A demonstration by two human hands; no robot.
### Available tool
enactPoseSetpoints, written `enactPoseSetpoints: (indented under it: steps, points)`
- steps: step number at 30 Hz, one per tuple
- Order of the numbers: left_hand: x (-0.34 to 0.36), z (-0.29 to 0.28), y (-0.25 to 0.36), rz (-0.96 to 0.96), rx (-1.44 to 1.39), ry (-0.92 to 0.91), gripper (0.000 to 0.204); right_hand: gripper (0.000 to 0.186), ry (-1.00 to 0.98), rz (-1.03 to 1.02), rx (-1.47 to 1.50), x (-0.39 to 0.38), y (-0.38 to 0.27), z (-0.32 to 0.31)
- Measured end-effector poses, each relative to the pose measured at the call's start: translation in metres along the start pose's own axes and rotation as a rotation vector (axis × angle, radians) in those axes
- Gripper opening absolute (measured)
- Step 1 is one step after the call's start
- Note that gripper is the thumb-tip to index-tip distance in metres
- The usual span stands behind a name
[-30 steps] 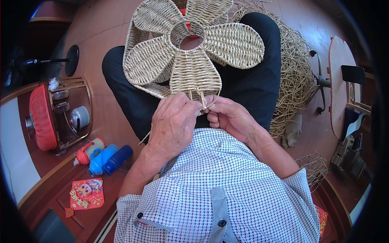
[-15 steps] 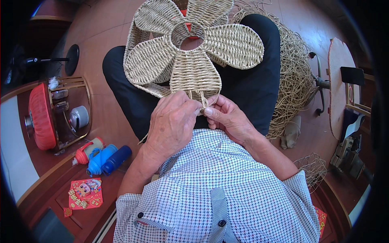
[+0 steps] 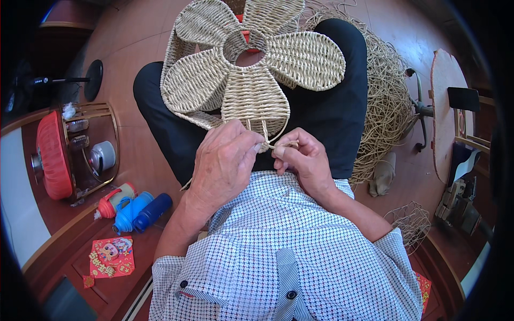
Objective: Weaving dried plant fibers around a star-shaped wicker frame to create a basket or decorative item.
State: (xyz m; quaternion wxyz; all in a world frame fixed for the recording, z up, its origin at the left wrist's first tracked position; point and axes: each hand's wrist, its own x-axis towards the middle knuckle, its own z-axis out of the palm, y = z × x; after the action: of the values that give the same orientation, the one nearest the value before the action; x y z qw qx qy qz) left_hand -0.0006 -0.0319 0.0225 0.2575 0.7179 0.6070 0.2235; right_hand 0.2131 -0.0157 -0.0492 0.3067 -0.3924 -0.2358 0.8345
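Observation:
A woven cream-cord piece shaped like a flower, with petals around a round opening, rests across my dark-trousered lap. Short loose cords hang from the edge of its nearest petal. My left hand is closed on these cords just below that edge, its thumb and forefinger at their knotted part. My right hand pinches a cord end to the right of the knot, thumb against forefinger, the other fingers curled. The exact knot is partly hidden by my fingertips.
A big heap of cord lies right of my knee, with a wheeled chair base beside it. On the left are a black stand, a rack, a red cushion-like object and several flasks.
My right hand has drawn slightly right, away from my left, pulling the cord out sideways between them. The woven piece has shifted slightly left and up.

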Motion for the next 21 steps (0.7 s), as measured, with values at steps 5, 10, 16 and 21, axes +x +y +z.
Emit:
enactPoseSetpoints:
  steps: [5,10,16,21]
  points:
    - [-0.002,0.003,-0.001,0.001,-0.003,0.024,0.016,0.011,0.115,-0.256,-0.261,-0.004,-0.001,0.011]
    - [-0.003,0.004,-0.002,0.009,-0.009,0.042,0.016,0.008,0.211,-0.437,-0.523,0.0,0.003,0.013]
    - [-0.005,0.006,-0.005,0.004,-0.006,0.036,0.016,0.013,0.236,-0.416,-0.615,0.005,-0.003,0.019]
    - [-0.005,0.007,-0.007,0.011,-0.015,0.041,0.017,0.024,0.266,-0.235,-0.368,0.007,-0.007,0.027]
